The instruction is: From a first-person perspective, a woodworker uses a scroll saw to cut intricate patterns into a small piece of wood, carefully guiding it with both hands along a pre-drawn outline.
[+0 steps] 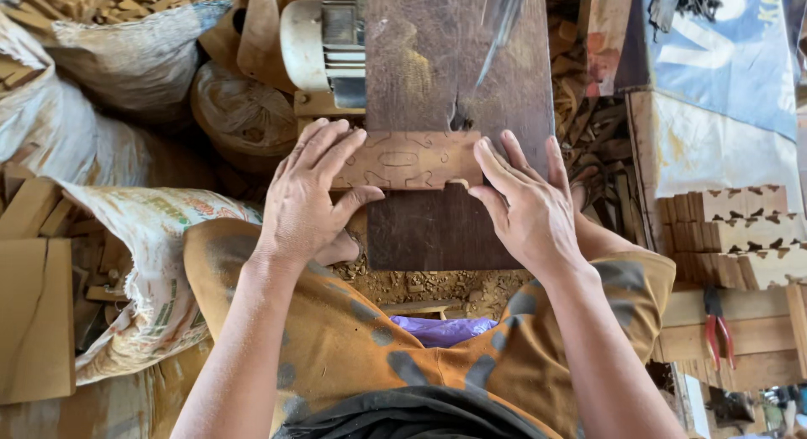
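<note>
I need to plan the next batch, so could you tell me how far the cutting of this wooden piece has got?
Done: one notch shows in the lower edge of the wooden piece. In hand: left hand and right hand press it flat on the saw table. Left: most pencilled outlines remain uncut.

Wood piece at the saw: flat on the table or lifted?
Flat. The wood piece lies on the dark table, left hand and right hand pressing it.
</note>
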